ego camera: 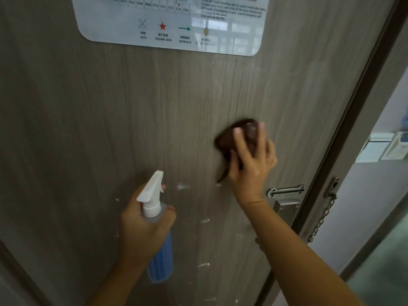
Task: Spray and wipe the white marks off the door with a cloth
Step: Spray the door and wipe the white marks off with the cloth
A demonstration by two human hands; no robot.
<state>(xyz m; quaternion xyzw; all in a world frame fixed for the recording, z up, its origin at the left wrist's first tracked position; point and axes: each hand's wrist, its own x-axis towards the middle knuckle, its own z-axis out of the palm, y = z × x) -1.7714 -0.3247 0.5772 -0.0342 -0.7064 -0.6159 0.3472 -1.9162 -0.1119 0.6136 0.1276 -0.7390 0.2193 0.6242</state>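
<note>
A grey-brown wood-grain door [110, 120] fills the view. My right hand [251, 160] presses a dark brown cloth [229, 138] flat against the door, right of centre; the cloth is blurred. My left hand [143, 228] grips a spray bottle [160, 259] with blue liquid and a white trigger head [152, 191], nozzle up and facing the door. Several white marks lie on the lower door, such as one [182, 186] beside the nozzle and others [204, 265] lower down.
A white evacuation-plan sign [176, 34] is fixed to the door above. A metal latch plate [286, 192] and lock body [287, 208] sit at the door's right edge. A security chain [323, 217] hangs on the dark frame. Beyond it lies a room with a glass panel.
</note>
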